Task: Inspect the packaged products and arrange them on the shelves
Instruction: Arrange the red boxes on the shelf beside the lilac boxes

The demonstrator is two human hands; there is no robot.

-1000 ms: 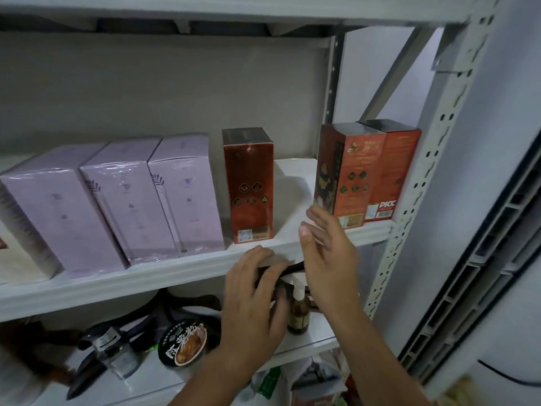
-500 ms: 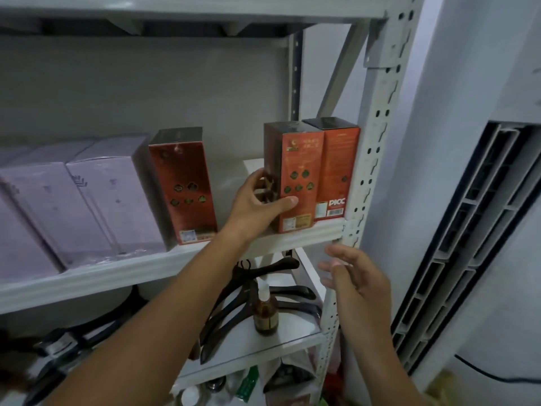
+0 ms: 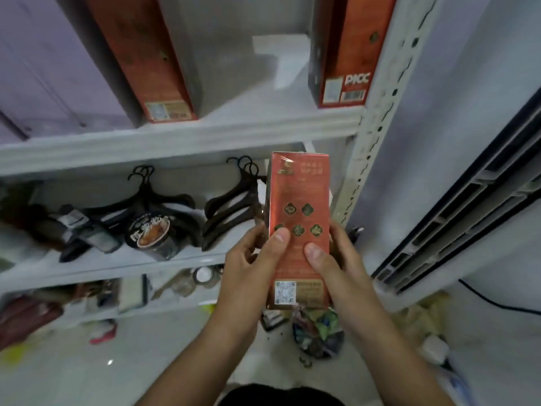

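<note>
Both hands, left and right, grip the upright red box, thumbs pressed on its front; print apparently blurred.

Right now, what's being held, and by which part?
The red box, upright, at its lower half: left hand on the left edge, right hand on the right edge, thumbs on the front face.
</note>
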